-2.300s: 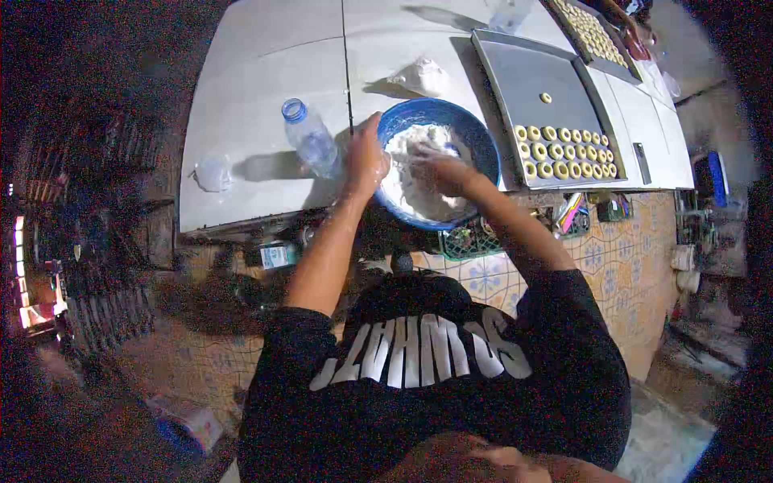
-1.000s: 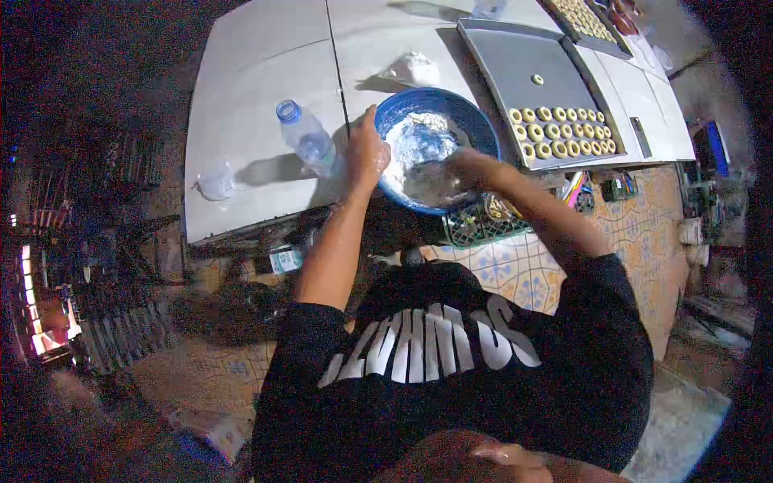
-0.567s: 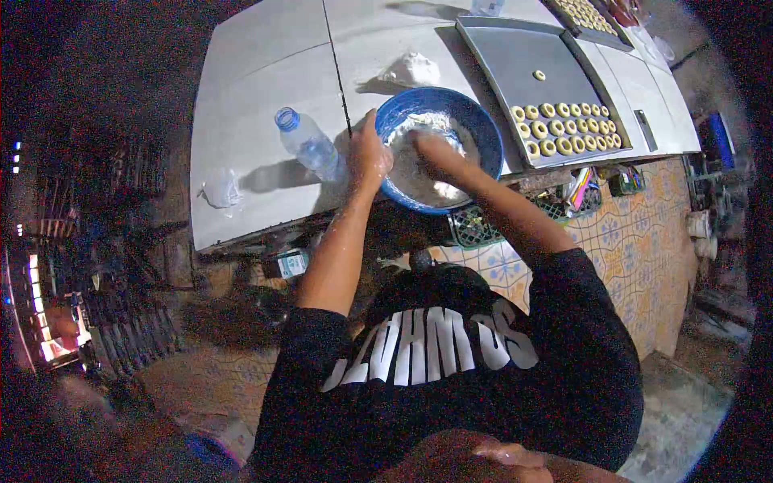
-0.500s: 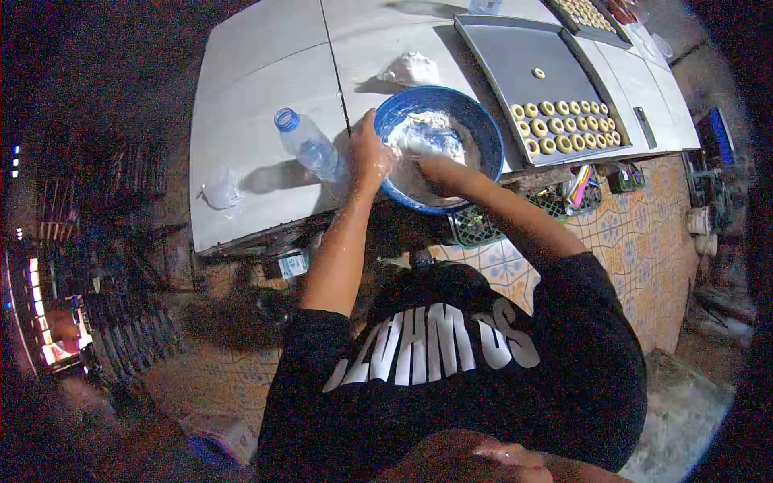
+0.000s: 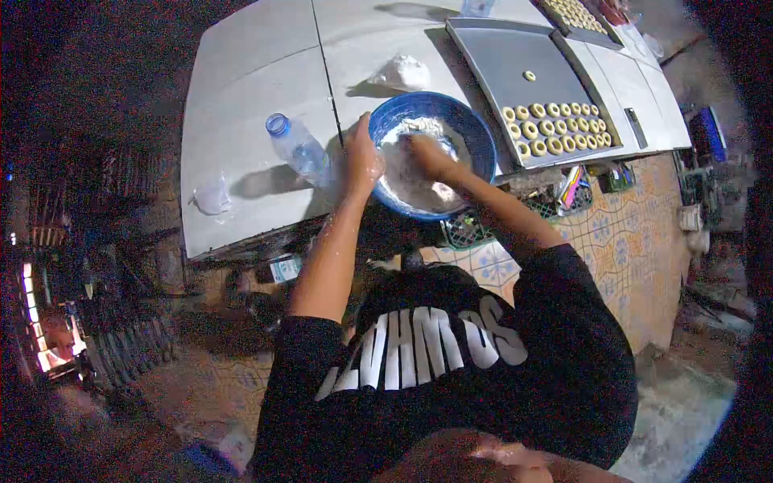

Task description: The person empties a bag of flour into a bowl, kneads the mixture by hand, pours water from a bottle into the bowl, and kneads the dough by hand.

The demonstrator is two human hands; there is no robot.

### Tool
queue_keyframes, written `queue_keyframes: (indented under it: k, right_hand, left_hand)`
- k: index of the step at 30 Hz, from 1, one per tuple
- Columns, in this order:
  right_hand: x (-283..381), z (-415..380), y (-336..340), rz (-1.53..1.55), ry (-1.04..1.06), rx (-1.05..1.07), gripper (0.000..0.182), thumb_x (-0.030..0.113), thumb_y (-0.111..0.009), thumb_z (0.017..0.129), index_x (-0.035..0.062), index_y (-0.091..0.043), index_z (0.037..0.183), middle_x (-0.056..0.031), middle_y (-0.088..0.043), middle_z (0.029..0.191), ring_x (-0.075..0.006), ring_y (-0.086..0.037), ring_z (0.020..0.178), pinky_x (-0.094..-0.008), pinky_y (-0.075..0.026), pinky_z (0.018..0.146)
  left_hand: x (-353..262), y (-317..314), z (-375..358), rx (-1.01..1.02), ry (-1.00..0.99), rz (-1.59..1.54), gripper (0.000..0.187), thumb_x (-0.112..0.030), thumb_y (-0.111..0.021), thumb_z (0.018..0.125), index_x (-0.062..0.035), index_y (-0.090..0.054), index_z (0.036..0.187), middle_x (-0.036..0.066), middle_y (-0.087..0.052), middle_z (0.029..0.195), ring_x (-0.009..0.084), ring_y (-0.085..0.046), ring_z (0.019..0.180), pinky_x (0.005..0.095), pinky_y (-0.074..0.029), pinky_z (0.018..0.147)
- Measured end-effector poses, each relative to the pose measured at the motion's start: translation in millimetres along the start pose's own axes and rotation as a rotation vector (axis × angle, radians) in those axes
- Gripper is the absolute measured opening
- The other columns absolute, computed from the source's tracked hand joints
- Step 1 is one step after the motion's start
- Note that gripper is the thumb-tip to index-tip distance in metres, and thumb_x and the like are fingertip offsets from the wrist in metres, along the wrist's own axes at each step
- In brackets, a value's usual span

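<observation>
A round blue basin point(image 5: 488, 145) holds white flour point(image 5: 419, 127) and a paler brownish mix. My left hand point(image 5: 365, 158) grips the basin's left rim, thumb side up, with white powder on its skin. Inside the basin, my right hand point(image 5: 429, 158) reaches down into the flour. Its fingers are buried or blurred, so their pose does not show. Left of my left hand, a clear plastic bottle point(image 5: 299, 151) with a blue neck stands uncapped. Behind the basin sits a bag of white powder point(image 5: 404, 72).
A metal baking tray point(image 5: 515, 60) with rows of ring-shaped dough pieces point(image 5: 557, 129) lies right of the basin, a second tray point(image 5: 576, 14) beyond it. A small plastic bag point(image 5: 212, 198) rests on the white table point(image 5: 250, 88) at left. Crates point(image 5: 467, 232) stand below the table edge.
My right hand has moved up and left within the basin, towards the far flour. My left hand stays on the rim. The whole view has shifted slightly.
</observation>
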State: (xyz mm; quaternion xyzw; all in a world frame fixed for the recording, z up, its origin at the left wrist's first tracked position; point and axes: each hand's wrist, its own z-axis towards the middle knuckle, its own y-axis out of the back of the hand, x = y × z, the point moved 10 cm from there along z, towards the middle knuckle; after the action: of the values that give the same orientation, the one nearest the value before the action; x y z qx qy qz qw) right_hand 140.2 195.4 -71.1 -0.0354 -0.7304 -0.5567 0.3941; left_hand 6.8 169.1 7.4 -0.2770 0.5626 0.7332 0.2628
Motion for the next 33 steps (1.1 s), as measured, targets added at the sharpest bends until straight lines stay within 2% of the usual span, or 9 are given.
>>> queue_keyframes:
  k: [3,5,10,12,14,24,28,29,33]
  right_hand:
    - [61.1,-51.7,1.1,-0.056,0.180,0.152,0.031,0.001,-0.055,0.075,-0.0027,-0.059,0.106,-0.0276,-0.061,0.106,-0.0380,-0.061,0.099,-0.0444,-0.048,0.083]
    - [45.3,-70.9,1.2,0.159,0.072,0.263,0.031,0.004,-0.059,0.074,-0.0021,-0.060,0.104,-0.0247,-0.063,0.104,-0.0367,-0.061,0.101,-0.0431,-0.047,0.088]
    - [39.0,-107.1,35.4,-0.132,0.170,0.453,0.027,0.010,-0.062,0.076,-0.0011,-0.064,0.100,-0.0210,-0.064,0.107,-0.0328,-0.061,0.101,-0.0410,-0.047,0.088]
    - [9.3,-92.2,5.3,0.530,0.250,0.306,0.024,0.011,-0.062,0.076,-0.0005,-0.065,0.097,-0.0215,-0.064,0.105,-0.0336,-0.062,0.099,-0.0410,-0.048,0.086]
    - [48.8,-80.7,-2.4,-0.192,0.148,0.590,0.020,0.012,-0.064,0.073,-0.0007,-0.065,0.088,-0.0234,-0.065,0.091,-0.0354,-0.065,0.088,-0.0426,-0.050,0.077]
    - [38.9,-2.1,-5.8,-0.288,0.044,-0.008,0.023,0.019,-0.055,0.084,0.0050,-0.066,0.098,-0.0202,-0.067,0.091,-0.0361,-0.067,0.085,-0.0494,-0.052,0.073]
    - [70.8,-13.9,21.7,-0.127,0.038,-0.124,0.030,0.008,-0.047,0.084,0.0003,-0.058,0.111,-0.0276,-0.051,0.122,-0.0426,-0.060,0.098,-0.0467,-0.045,0.094]
    - [72.7,-14.9,3.7,-0.329,0.295,-0.256,0.034,0.009,-0.048,0.085,0.0008,-0.056,0.117,-0.0241,-0.043,0.134,-0.0431,-0.060,0.099,-0.0446,-0.046,0.094]
    - [66.6,-73.4,-0.5,0.019,-0.034,0.404,0.037,0.009,-0.058,0.081,0.0076,-0.059,0.118,-0.0203,-0.057,0.119,-0.0369,-0.061,0.098,-0.0432,-0.048,0.090]
  left_hand:
    - [-12.3,8.2,-3.8,0.158,0.300,-0.059,0.055,0.004,-0.054,0.074,0.0016,-0.047,0.128,0.024,-0.061,0.110,0.0420,-0.058,0.102,0.0442,-0.047,0.088]
    - [-21.6,13.5,-2.6,0.048,0.012,0.064,0.053,0.003,-0.053,0.075,0.0013,-0.047,0.128,0.024,-0.061,0.106,0.0417,-0.058,0.099,0.0446,-0.048,0.085]
    - [-19.0,15.3,-2.3,0.039,0.036,0.113,0.060,0.004,-0.053,0.069,0.0003,-0.048,0.128,0.025,-0.061,0.104,0.0400,-0.059,0.095,0.0434,-0.048,0.084]
    - [-19.7,14.6,-3.6,0.045,0.056,0.111,0.060,0.004,-0.053,0.069,-0.0004,-0.047,0.129,0.024,-0.061,0.103,0.0405,-0.059,0.094,0.0441,-0.048,0.083]
    - [-12.2,5.9,-1.4,-0.009,-0.061,0.176,0.062,0.005,-0.054,0.071,-0.0029,-0.045,0.132,0.023,-0.060,0.104,0.0425,-0.058,0.091,0.0454,-0.048,0.082]
    - [9.9,0.7,4.1,-0.013,-0.094,-0.114,0.058,0.008,-0.050,0.073,-0.0040,-0.047,0.130,0.026,-0.058,0.115,0.0426,-0.057,0.106,0.0455,-0.046,0.089]
    - [-13.9,13.9,1.8,0.017,-0.032,-0.034,0.057,0.008,-0.046,0.072,-0.0019,-0.048,0.128,0.026,-0.059,0.113,0.0409,-0.058,0.104,0.0434,-0.046,0.089]
    - [-9.3,13.0,2.6,0.031,-0.004,-0.014,0.057,0.008,-0.045,0.071,-0.0016,-0.048,0.127,0.026,-0.059,0.113,0.0403,-0.059,0.104,0.0428,-0.046,0.089]
    - [-14.4,18.8,2.3,-0.022,-0.058,-0.099,0.053,0.010,-0.051,0.072,-0.0028,-0.051,0.124,0.023,-0.063,0.107,0.0379,-0.061,0.100,0.0400,-0.047,0.087]
